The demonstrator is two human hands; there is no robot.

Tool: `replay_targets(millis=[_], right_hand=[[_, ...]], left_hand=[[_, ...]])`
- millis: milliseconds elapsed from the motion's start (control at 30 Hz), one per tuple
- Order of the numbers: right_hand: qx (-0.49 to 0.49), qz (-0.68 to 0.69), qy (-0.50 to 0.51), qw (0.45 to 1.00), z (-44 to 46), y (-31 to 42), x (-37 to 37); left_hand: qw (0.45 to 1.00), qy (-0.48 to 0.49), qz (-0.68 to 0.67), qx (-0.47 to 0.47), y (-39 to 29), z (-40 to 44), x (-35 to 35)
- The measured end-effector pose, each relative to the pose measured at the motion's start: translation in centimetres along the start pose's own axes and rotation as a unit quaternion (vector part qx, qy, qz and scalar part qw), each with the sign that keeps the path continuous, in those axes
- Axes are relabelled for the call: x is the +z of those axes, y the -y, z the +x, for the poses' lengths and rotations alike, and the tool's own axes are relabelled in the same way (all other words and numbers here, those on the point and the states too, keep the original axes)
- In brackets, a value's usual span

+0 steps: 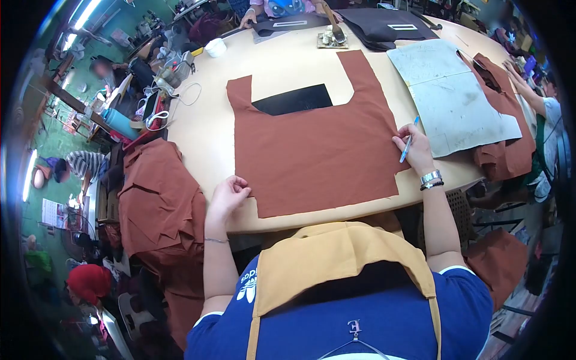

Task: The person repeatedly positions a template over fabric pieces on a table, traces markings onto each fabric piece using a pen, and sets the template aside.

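Observation:
A rust-brown cut fabric piece (318,156) with two strap-like upper ends lies flat on the round table in front of me. My left hand (228,195) is closed, thumb and fingers pinching the fabric at its lower left edge. At the right edge, my right hand (415,147) holds a light blue pen (406,147), its fingertips touching the fabric. Part of a black flat sheet (300,99) shows in the fabric's neck-like opening; the rest is covered. A pale grey-green pattern sheet (447,90) lies right of the fabric, over more brown cloth (510,114).
Brown fabric (159,198) hangs in a heap at the table's left. Dark pieces (384,27) and a brush (335,27) on a small tray lie at the far side, near a white roll (215,47). Other people work around; one person's arm (528,90) reaches in at right.

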State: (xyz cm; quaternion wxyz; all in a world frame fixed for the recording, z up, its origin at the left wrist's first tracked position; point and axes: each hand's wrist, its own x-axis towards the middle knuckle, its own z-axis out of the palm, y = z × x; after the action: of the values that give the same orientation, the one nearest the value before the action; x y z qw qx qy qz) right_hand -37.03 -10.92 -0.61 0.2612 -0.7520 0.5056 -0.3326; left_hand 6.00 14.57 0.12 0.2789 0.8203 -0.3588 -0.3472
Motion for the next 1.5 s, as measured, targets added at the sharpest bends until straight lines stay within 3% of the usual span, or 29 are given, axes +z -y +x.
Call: replay_targets(millis=[33, 133, 200, 267, 333, 400, 467, 633, 733, 767, 900, 967, 1067, 1133, 1333, 1500], right_hand=[[-0.008, -0.013, -0.006, 1.000, -0.1, 0.3, 0.0], [-0.026, 0.004, -0.039, 0.999, -0.3, -0.1, 0.7], [-0.016, -0.010, -0.036, 0.999, -0.3, -0.1, 0.7], [0.006, -0.009, -0.032, 0.999, -0.3, 0.0, 0.6], [0.040, 0.005, -0.028, 0.999, -0.2, 0.2, 0.4], [0.026, 0.015, -0.044, 0.999, -0.3, 0.2, 0.4], [0.007, 0.019, -0.059, 0.998, -0.1, -0.2, 0.6], [-0.001, 0.005, -0.069, 0.998, 0.1, -0.9, 0.9], [0.023, -0.004, -0.055, 0.998, 0.1, -0.8, 0.9], [0.032, -0.007, -0.049, 0.998, 0.2, -1.0, 1.0], [0.017, 0.020, -0.059, 0.998, 0.2, -1.3, 1.3], [0.001, 0.025, -0.060, 0.998, 0.2, -1.4, 1.4], [-0.013, 0.029, -0.065, 0.997, 0.1, -1.4, 1.4], [-0.011, 0.020, -0.062, 0.998, 0.1, -1.4, 1.3], [0.033, 0.038, -0.020, 0.999, 0.1, -1.4, 1.3], [0.008, -0.007, -0.038, 0.999, -0.2, -0.7, 1.0]], left_hand=[[0.999, 0.011, 0.034, 0.036, -0.3, 0.5, -0.8], [0.983, -0.098, -0.040, 0.153, -0.7, 6.3, -2.1], [0.962, -0.218, 0.016, 0.165, -3.2, 10.5, -3.8], [0.953, -0.250, -0.068, 0.156, -4.5, 15.8, -4.5], [0.970, -0.185, -0.146, 0.057, -5.1, 20.9, -5.2], [0.973, -0.170, -0.157, 0.027, -5.9, 24.3, -4.8], [0.969, -0.215, -0.108, 0.063, -7.3, 25.3, -3.6], [0.919, -0.117, -0.365, 0.093, -7.5, 27.6, -3.5], [0.911, -0.146, -0.349, 0.163, -5.8, 26.9, -3.1], [0.932, -0.191, -0.273, 0.143, -6.2, 25.1, -2.8], [0.919, -0.295, -0.167, 0.203, -3.6, 24.0, -1.3], [0.932, -0.308, 0.034, 0.186, -3.5, 19.1, -0.7], [0.902, -0.273, 0.300, 0.146, -2.9, 9.9, -0.7], [0.927, -0.243, 0.274, 0.075, -3.4, 5.2, -0.4], [0.934, -0.264, 0.212, 0.114, -0.9, 2.2, 0.9], [0.913, -0.278, 0.283, 0.094, -1.4, 2.2, 1.8]])
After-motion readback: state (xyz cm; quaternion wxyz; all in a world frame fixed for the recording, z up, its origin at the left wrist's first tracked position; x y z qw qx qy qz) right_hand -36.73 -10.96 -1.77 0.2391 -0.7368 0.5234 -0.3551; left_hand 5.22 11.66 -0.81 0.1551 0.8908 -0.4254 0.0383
